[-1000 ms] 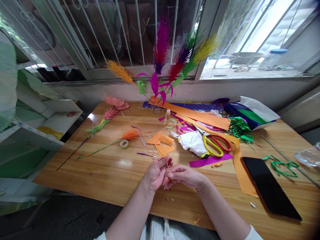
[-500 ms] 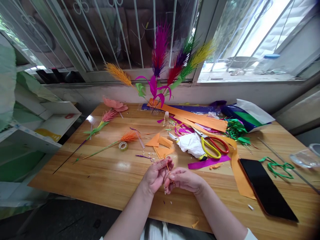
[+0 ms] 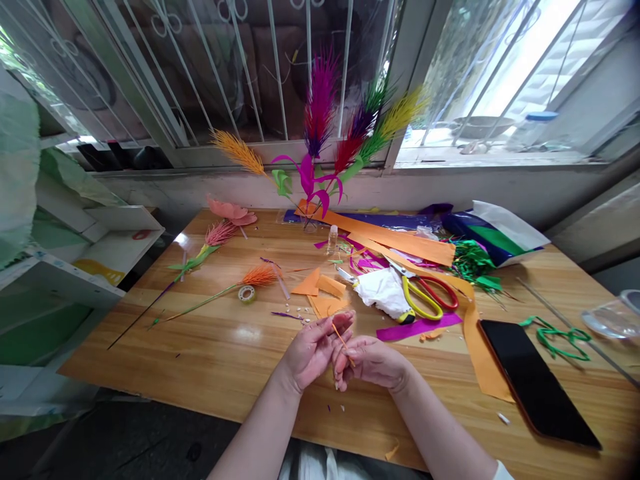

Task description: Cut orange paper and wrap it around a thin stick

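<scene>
A thin twisted strip of orange paper [image 3: 341, 335] stretches between my two hands, above the front middle of the table. My left hand [image 3: 314, 353] pinches its upper end between thumb and fingers. My right hand [image 3: 371, 361] grips the lower end, with thumb and forefinger closed on it. The hands almost touch, and some fingertips are hidden behind one another. Just beyond them lie cut pieces of orange paper [image 3: 327, 305] and small white scraps. An orange bristly paper spike on a green stem [image 3: 260, 274] rests to the left, close to a roll of clear tape [image 3: 247, 294].
Scissors with yellow and red handles [image 3: 423, 299] lie right of centre beside a white cloth [image 3: 383, 293]. A black phone [image 3: 540, 383] is at the right. Colourful paper spikes [image 3: 320, 100] stand in a vase at the back. A small bottle [image 3: 333, 239] stands before them.
Both hands have shifted slightly to the right with the orange strip still between them. The strip slants a little more now. The camera view has moved slightly.
</scene>
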`<act>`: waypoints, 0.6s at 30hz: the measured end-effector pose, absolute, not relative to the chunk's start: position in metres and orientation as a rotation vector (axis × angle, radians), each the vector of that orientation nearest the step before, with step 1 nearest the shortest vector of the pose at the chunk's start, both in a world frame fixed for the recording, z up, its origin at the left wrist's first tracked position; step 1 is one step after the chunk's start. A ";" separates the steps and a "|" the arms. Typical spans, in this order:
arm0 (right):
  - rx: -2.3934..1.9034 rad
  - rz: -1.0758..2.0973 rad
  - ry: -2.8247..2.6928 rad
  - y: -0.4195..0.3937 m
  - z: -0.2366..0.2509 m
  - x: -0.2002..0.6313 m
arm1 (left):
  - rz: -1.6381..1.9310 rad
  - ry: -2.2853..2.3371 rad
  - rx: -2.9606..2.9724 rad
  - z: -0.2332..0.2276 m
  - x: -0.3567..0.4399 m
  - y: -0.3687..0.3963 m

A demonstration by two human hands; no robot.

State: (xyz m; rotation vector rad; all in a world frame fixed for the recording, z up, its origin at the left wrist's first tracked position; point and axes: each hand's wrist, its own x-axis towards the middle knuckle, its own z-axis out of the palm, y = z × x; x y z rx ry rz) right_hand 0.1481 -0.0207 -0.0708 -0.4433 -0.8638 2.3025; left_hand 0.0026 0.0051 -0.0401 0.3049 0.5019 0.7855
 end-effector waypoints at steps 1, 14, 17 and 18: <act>-0.446 2.300 -0.864 -0.021 -0.071 0.148 | 0.807 0.514 0.304 -0.041 0.003 0.005; -0.539 2.336 -0.917 -0.019 -0.069 0.147 | 0.870 0.605 0.152 -0.048 0.004 0.007; -0.499 2.315 -0.884 -0.019 -0.071 0.148 | 0.853 0.522 0.224 -0.047 0.001 0.007; -0.495 2.307 -0.881 -0.019 -0.071 0.149 | 0.850 0.510 0.216 -0.048 0.001 0.006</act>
